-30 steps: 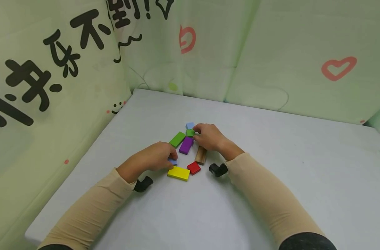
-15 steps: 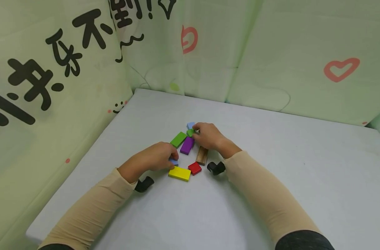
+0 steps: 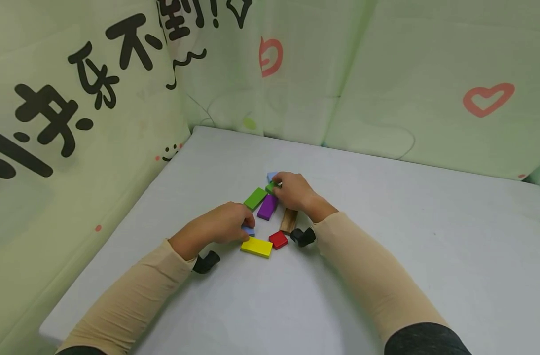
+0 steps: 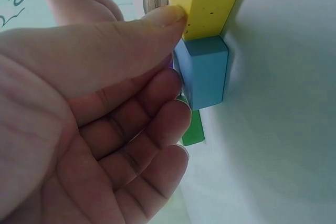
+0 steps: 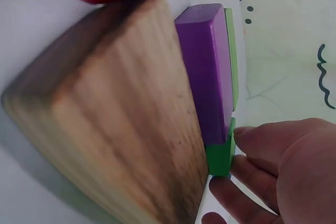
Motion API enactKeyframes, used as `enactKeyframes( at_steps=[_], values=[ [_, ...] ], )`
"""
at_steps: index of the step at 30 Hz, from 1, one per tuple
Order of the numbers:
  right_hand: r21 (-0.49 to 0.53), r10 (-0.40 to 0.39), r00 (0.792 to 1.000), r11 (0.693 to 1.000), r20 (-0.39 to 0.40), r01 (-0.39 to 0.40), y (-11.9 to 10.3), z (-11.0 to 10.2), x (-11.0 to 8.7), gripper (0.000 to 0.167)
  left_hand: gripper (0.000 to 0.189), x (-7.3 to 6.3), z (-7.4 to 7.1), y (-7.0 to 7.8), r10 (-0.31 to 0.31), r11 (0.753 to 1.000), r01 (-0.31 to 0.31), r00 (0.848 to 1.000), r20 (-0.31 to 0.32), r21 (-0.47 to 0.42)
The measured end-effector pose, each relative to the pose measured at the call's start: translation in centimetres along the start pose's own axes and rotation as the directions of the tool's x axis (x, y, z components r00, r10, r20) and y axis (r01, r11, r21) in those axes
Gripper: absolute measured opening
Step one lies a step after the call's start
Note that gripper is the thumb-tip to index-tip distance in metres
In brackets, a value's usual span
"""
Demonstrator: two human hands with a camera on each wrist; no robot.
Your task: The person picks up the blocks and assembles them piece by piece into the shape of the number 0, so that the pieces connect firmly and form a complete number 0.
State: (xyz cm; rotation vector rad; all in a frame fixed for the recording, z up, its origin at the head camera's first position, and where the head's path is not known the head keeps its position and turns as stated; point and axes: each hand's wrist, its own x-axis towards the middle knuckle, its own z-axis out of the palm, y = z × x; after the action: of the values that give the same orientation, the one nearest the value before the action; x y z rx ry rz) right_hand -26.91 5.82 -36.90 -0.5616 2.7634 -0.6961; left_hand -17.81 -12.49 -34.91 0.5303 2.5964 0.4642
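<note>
Eight small blocks lie in a rough ring on a white table (image 3: pixel 385 236), with both of a person's hands at work among them.

The right hand (image 3: pixel 294 191) is at the far side of the ring. Its thumb and a finger pinch the small green block (image 3: pixel 270 188), which sits at the far end of the purple block (image 3: pixel 267 207). A light-blue block (image 3: pixel 271 176) lies just beyond, partly covered by the same hand.

The left hand (image 3: pixel 223 224) is at the near left. Its thumb touches the yellow block (image 3: pixel 257 247) close to the corner where that piece meets the blue block (image 4: pixel 206 74). The other fingers are bent, tips near the inner face of the blue block; the index fingertip is hidden in the wrist view, and whether the hand grips or merely touches cannot be told.

The larger green block (image 3: pixel 255 198) lies obliquely just left of the purple block. On the right side of the ring, the wooden block (image 5: pixel 126 108) shows brown grain and lies beside the purple block. The red block (image 3: pixel 278 240) sits between the near end of the wooden block and the right end of the yellow one.

Beige sleeves (image 3: pixel 372 276) cover both forearms. A pale green backdrop (image 3: pixel 385 64) with black lettering (image 3: pixel 18 152) stands behind the table.
</note>
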Motion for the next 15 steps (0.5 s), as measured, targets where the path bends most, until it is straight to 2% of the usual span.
enactKeyframes(
  at_steps=[15],
  values=[
    [-0.036,0.043,0.999,0.998,0.002,-0.042,0.29,-0.29,-0.29,0.041,0.026,0.13,0.14,-0.16,-0.012,1.000,0.012,1.000,0.007,0.000]
  ],
)
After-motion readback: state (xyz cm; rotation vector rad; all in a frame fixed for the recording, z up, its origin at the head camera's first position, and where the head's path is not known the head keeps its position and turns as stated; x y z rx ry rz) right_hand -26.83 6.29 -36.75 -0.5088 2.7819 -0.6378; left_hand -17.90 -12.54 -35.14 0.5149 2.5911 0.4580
